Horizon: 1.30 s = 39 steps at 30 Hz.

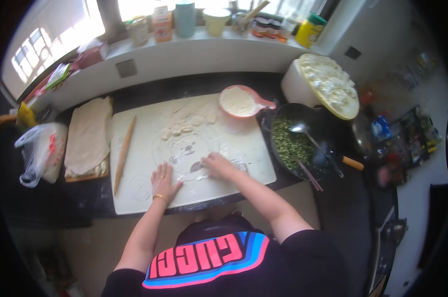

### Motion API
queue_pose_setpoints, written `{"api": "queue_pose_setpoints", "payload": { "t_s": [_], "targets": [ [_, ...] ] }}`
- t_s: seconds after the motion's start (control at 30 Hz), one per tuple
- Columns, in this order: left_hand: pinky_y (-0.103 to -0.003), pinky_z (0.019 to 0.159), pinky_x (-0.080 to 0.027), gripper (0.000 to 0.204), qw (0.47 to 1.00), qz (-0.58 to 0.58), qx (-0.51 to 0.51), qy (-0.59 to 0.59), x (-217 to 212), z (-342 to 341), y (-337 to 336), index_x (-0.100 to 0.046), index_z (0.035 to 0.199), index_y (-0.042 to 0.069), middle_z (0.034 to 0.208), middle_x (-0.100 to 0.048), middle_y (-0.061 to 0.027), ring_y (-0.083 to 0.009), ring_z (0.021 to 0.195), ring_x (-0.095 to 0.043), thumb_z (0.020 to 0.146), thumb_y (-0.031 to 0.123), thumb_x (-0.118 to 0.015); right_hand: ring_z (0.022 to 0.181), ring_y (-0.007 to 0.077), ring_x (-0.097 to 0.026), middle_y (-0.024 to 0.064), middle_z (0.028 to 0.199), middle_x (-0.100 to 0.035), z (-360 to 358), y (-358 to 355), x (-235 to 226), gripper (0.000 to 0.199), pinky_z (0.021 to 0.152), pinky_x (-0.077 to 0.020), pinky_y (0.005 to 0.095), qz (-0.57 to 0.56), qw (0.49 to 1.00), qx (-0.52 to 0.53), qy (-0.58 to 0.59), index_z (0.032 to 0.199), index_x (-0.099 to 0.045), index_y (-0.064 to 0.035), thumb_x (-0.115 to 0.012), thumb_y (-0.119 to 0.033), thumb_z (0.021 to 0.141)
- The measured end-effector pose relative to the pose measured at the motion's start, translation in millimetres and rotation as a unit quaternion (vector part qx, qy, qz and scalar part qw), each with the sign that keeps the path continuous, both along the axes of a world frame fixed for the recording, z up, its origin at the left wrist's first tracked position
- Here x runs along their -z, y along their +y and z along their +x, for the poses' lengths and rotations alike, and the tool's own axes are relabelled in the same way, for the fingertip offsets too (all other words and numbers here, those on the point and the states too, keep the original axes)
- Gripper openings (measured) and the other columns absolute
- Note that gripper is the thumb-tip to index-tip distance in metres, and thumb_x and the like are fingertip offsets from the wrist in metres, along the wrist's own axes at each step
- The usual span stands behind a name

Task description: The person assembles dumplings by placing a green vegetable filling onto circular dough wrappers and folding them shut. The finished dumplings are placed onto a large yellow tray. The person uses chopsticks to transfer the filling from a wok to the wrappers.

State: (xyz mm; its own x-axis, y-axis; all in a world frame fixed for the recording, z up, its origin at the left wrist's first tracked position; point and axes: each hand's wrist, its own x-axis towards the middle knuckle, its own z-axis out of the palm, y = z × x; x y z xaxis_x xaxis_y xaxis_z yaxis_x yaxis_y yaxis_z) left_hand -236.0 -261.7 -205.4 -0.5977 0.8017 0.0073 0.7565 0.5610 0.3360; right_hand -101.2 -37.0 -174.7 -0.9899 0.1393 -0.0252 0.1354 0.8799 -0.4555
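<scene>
A cream kneading mat (pixel 251 166) with a printed pattern lies on the dark counter, dusted with flour. My left hand (pixel 164 183) rests flat on its near part, fingers stretched out and thumb apart. To its right, my right hand (pixel 218 165) touches the mat with curled fingers; what they hold, if anything, is hidden. White flour smears lie between the hands. Small dough pieces (pixel 177 129) are gathered beyond them, near the mat's far side. A slim wooden rolling pin (pixel 124 154) lies along the left edge. A pink-rimmed handled bowl of flour (pixel 238 102) stands at the far right corner.
Right of the mat, a dark wok (pixel 328 116) holds chopped greens, a metal ladle and chopsticks. Behind it, a yellow plate (pixel 351 110) of dumplings tops a white container. A beige cloth (pixel 89 133) and a plastic bag (pixel 46 151) sit left. Jars line the windowsill (pixel 194 37).
</scene>
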Motion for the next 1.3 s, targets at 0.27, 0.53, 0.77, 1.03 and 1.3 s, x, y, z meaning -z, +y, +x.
{"api": "queue_pose_setpoints", "payload": {
  "t_s": [0.27, 0.53, 0.77, 1.03, 1.3],
  "targets": [
    [-0.044, 0.107, -0.012, 0.076, 1.0, -0.001, 0.004, 0.007, -5, 3, 3, -0.032, 0.133, 0.004, 0.142, -0.026, -0.0122, -0.0282, 0.133, -0.018, 0.074, 0.043, -0.059, 0.091, 0.0302, -0.053, 0.012, 0.092, -0.052, -26, -16, 44, 0.024, 0.076, -0.0465, 0.0361, -0.006, 0.985, 0.143, 0.098, 0.094, -0.057, -0.0089, -0.064, -0.01, 0.071],
    [-0.044, 0.108, -0.011, 0.073, 1.0, -0.01, -0.005, -0.005, -9, 10, 5, -0.032, 0.133, 0.003, 0.142, -0.024, -0.0139, -0.0286, 0.133, -0.018, 0.075, 0.037, -0.06, 0.063, 0.0166, -0.057, 0.009, 0.078, -0.06, -7, 13, 7, 0.014, 0.05, -0.0472, 0.0317, -0.718, 0.607, 0.336, -0.052, 0.09, -0.057, -0.0043, -0.062, -0.012, 0.079],
    [-0.045, 0.107, -0.014, 0.073, 1.0, -0.02, -0.021, 0.002, -1, 14, 14, -0.032, 0.133, 0.003, 0.142, -0.024, -0.0174, -0.0311, 0.133, -0.018, 0.074, 0.035, -0.061, 0.06, 0.0169, -0.058, 0.007, 0.075, -0.059, 7, 32, -3, 0.023, 0.05, -0.0472, 0.0291, -0.169, 0.959, 0.163, -0.156, 0.089, -0.061, -0.0042, -0.069, -0.008, 0.068],
    [-0.054, 0.103, -0.016, 0.075, 0.992, -0.018, -0.09, -0.083, -14, 107, 119, -0.03, 0.136, 0.01, 0.143, -0.015, -0.0203, -0.0348, 0.134, -0.012, 0.074, 0.038, -0.063, 0.067, 0.012, -0.056, 0.0057, 0.079, -0.059, 99, 112, -135, 0.026, 0.052, -0.0459, 0.0253, -0.509, 0.843, 0.168, -0.04, 0.096, -0.06, -0.0027, -0.066, -0.012, 0.072],
    [-0.054, 0.106, -0.002, 0.088, 0.968, -0.194, -0.137, -0.084, -24, 153, 151, -0.002, 0.141, 0.007, 0.147, 0.005, -0.018, -0.0325, 0.136, 0.005, 0.08, 0.049, -0.049, 0.071, 0.0162, -0.057, 0.0095, 0.086, -0.06, 296, 408, -234, 0.026, 0.058, -0.0474, 0.0298, -0.356, 0.796, 0.423, 0.246, 0.098, -0.059, -0.0026, -0.058, -0.005, 0.073]
  ]
}}
